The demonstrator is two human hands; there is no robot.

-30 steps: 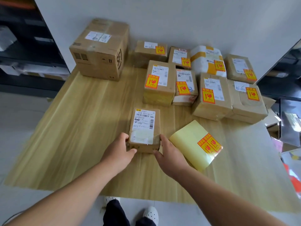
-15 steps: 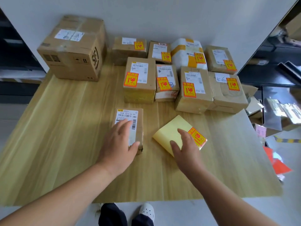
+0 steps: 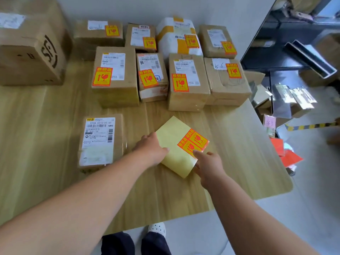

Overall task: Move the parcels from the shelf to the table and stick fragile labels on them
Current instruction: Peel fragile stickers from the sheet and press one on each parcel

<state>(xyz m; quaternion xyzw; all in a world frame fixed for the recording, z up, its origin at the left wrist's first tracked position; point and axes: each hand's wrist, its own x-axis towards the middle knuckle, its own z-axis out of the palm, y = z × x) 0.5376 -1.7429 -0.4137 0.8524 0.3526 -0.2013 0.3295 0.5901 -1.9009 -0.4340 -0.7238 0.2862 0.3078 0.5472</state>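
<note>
On the near middle of the wooden table (image 3: 46, 144), the left hand (image 3: 150, 150) lies flat on the left corner of a yellow backing sheet (image 3: 173, 153), pressing it down. Just beside it, the right hand (image 3: 208, 163) sets its index finger on the nearer of two orange fragile labels (image 3: 194, 142) at the sheet's right edge, with the other fingers curled. Whether its thumb pinches the sheet cannot be told. Left of the sheet, apart from it, lies an unlabelled parcel (image 3: 102, 140). Behind stand two rows of labelled parcels (image 3: 116, 92), and a large carton (image 3: 31, 50) sits at far left.
</note>
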